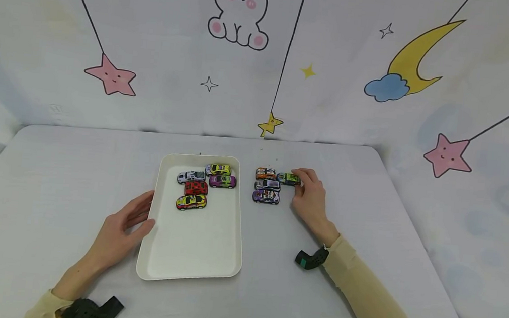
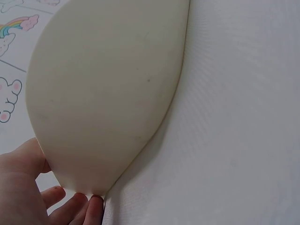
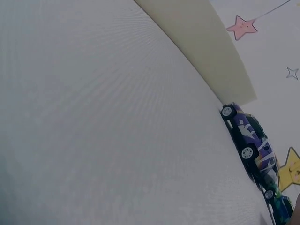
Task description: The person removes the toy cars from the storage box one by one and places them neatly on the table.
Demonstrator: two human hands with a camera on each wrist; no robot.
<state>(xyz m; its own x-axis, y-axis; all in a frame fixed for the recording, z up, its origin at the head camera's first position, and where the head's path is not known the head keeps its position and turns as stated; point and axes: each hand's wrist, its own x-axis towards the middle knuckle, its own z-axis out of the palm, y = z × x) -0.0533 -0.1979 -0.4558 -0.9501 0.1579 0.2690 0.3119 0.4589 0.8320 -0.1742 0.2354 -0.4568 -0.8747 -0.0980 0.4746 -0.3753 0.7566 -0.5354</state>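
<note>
**Desk:** What does the head view show?

**Photographer:** A person sits at a white bench (image 1: pixel 53 171) hung round with a cartoon star-and-moon cloth backdrop (image 1: pixel 381 64). The right hand (image 1: pixel 309 196) reaches to the far right of centre, its fingertips pinching a small green toy car (image 1: pixel 287 178). That car stands just right of an orange toy car (image 1: pixel 265 173), which heads a short column with a grey-and-white toy car (image 1: pixel 267 184) and a purple toy car (image 1: pixel 266 196) nearer the person.

**Desk:** And the other hand?

**Photographer:** The left hand (image 1: pixel 123 228) lies against the left rim of a cream rectangular plastic tray (image 1: pixel 191 259), fingers loosely extended, thumb at the edge; it appears to steady the tray rather than lift it. The grip there is wide, pressing, not clasping.

**Desk:** What is in the tray?

**Photographer:** Five cars cluster at its far end: a white one (image 1: pixel 191 176), a yellow-green one (image 1: pixel 218 169), a magenta-purple one (image 1: pixel 223 181), a red one (image 1: pixel 196 188) and a yellow-and-red one (image 1: pixel 191 202). The near half shows bare.

**Desk:** Anything unclear?

**Photographer:** Plenty. The left wrist view sees only the tray's outer wall (image 2: pixel 108 93) and fingertips (image 2: pixel 70 208) beneath it. The right wrist view catches the purple car (image 3: pixel 248 136) side-on, the green one cut off at the corner. How firmly the green car is held cannot be judged.
</note>
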